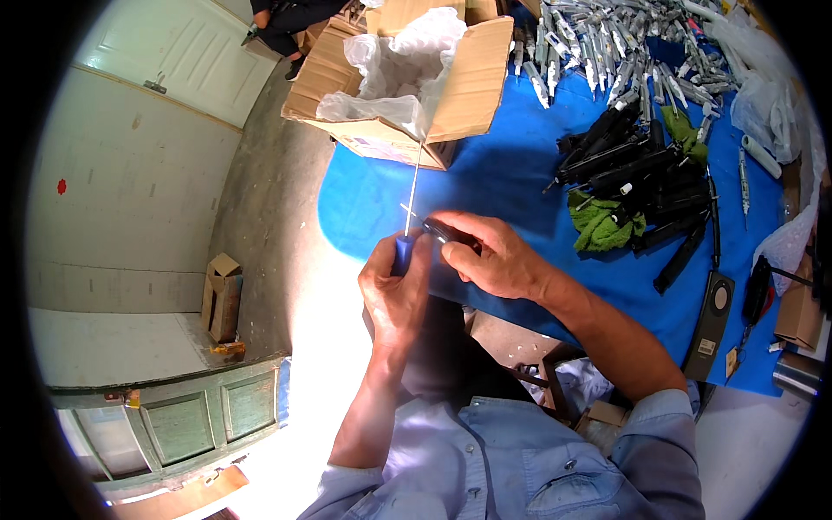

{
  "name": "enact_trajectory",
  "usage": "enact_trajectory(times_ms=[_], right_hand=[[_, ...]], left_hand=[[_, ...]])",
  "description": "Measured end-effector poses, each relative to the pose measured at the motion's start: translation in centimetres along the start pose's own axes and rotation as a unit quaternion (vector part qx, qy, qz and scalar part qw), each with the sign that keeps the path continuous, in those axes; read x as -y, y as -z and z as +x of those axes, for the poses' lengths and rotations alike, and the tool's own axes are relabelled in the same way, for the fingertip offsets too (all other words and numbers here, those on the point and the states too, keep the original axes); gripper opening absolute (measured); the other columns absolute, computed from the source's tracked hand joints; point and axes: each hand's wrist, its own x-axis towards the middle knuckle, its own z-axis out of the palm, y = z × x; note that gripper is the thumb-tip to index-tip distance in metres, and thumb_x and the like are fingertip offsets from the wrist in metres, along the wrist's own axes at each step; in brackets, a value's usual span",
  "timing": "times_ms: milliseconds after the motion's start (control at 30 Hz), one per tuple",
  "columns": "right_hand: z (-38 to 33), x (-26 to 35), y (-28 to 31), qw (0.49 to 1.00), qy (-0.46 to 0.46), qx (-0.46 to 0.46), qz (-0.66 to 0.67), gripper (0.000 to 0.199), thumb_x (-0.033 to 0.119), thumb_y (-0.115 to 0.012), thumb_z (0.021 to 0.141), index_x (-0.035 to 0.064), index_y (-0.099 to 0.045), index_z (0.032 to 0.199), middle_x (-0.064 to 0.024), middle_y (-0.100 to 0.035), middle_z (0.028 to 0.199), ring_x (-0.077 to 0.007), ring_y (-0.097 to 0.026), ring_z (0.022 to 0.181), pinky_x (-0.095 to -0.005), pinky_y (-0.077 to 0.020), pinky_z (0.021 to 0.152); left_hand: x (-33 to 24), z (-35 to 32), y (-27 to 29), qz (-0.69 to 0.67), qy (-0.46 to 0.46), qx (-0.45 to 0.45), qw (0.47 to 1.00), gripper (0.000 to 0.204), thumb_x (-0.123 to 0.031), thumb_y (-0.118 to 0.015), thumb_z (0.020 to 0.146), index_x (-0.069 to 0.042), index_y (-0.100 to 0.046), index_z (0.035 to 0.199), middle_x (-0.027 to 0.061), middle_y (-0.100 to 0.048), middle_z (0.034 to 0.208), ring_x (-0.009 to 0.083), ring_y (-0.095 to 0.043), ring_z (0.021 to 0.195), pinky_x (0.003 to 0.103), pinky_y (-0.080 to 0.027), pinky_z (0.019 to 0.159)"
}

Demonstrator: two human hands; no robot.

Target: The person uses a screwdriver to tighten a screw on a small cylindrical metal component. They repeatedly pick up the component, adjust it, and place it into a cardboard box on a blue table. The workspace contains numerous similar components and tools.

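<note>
My left hand is closed round the blue handle of a screwdriver, whose long thin metal shaft points up and away. Close beside it, my right hand grips a dark slim tool between thumb and fingers. A thin light tip at that tool's left end crosses near the screwdriver's shaft; whether the two touch I cannot tell. Both hands are held over the near left edge of the blue-covered table.
An open cardboard box lined with white plastic stands beyond my hands. Grey-and-white pen-shaped pieces pile up at the far right. Nearer lie black slim pieces with a green cloth. Another person sits at the far left.
</note>
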Motion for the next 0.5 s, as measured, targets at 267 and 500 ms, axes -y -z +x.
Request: enact_trajectory(times_ms=[267, 500], right_hand=[[-0.06, 0.31, 0.06, 0.999, 0.010, 0.001, -0.048, 0.041, 0.011, -0.058, 0.092, -0.0050, -0.062, 0.129, -0.0158, -0.065, 0.086, -0.0145, -0.059, 0.075, -0.0324, -0.0519, 0.071], [0.01, 0.01, -0.13, 0.997, 0.027, -0.005, -0.067, 0.039, 0.011, -0.057, 0.094, -0.0053, -0.062, 0.129, -0.0144, -0.066, 0.084, -0.0153, -0.059, 0.070, -0.0315, -0.0514, 0.067]], left_hand=[[0.24, 0.52, -0.64, 0.068, -0.046, -0.011, 0.997, 0.018, -0.017, -0.070, 0.099, 0.001, -0.070, 0.097, -0.0025, -0.057, 0.070, 0.0060, -0.046, 0.067, 0.025, -0.041, 0.059], [0.34, 0.96, -0.50, 0.108, -0.061, 0.000, 0.992, 0.021, -0.019, -0.069, 0.099, 0.001, -0.068, 0.093, -0.0009, -0.056, 0.069, 0.0075, -0.047, 0.066, 0.027, -0.042, 0.058]])
